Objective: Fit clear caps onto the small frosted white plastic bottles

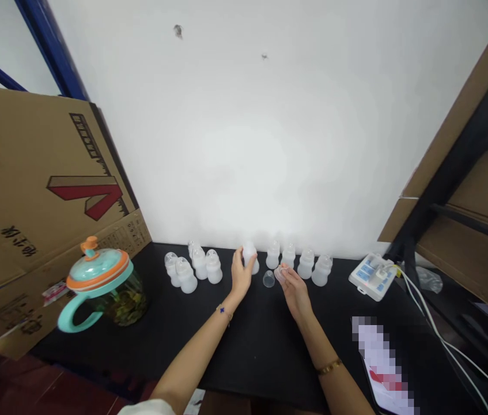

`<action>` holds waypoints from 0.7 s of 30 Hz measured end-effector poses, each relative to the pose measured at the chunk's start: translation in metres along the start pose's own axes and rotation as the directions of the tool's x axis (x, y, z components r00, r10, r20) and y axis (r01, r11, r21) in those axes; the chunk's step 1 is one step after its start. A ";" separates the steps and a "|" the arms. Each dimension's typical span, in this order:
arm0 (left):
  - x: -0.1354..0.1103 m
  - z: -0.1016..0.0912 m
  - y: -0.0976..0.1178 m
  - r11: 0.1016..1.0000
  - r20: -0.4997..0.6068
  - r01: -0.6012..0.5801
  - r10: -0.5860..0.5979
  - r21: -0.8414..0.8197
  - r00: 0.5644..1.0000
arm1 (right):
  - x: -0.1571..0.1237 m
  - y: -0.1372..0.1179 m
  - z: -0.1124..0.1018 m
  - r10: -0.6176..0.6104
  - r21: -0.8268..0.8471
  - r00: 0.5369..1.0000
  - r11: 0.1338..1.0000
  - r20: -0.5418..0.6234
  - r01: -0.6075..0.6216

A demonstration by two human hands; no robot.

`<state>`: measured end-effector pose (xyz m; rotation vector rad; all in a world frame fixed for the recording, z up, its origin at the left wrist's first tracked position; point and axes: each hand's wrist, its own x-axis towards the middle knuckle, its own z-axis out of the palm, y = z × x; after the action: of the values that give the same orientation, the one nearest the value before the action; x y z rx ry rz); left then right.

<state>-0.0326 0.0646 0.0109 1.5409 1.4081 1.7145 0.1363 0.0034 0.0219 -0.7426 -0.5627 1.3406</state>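
Observation:
Several small frosted white bottles stand on a black table [244,340] by the white wall. My left hand [241,273] is wrapped round one bottle [250,254] in the middle of the row. My right hand [294,289] pinches a small clear cap or nipple piece [280,272] at its fingertips. A clear round cap [268,279] lies on the table between the two hands. A group of bottles [193,267] stands left of my left hand, and a row of bottles [305,261] stands behind my right hand.
A glass jug with a teal and orange lid [101,285] stands at the left, before a large cardboard box [31,207]. A white power strip [373,275] with cables lies at the right. A blurred paper [382,363] lies at the near right. A dark shelf frame [451,190] rises on the right.

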 end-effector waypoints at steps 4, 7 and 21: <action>-0.027 -0.006 0.017 0.994 0.128 0.009 0.005 -0.107 0.992 | 0.000 0.000 -0.002 0.026 -0.057 1.000 0.998 0.001 -0.026; -0.040 -0.008 0.025 0.990 0.195 0.023 0.005 -0.142 0.981 | -0.001 -0.001 -0.005 0.022 -0.139 1.000 0.990 -0.012 -0.024; -0.060 -0.009 0.033 0.985 0.391 0.007 0.061 -0.170 0.918 | 0.001 0.000 -0.015 -0.047 -0.225 0.997 0.974 -0.065 0.031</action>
<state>-0.0144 -0.0018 0.0129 1.6976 1.0139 1.3907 0.1475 0.0024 0.0126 -0.9543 -0.6765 1.2222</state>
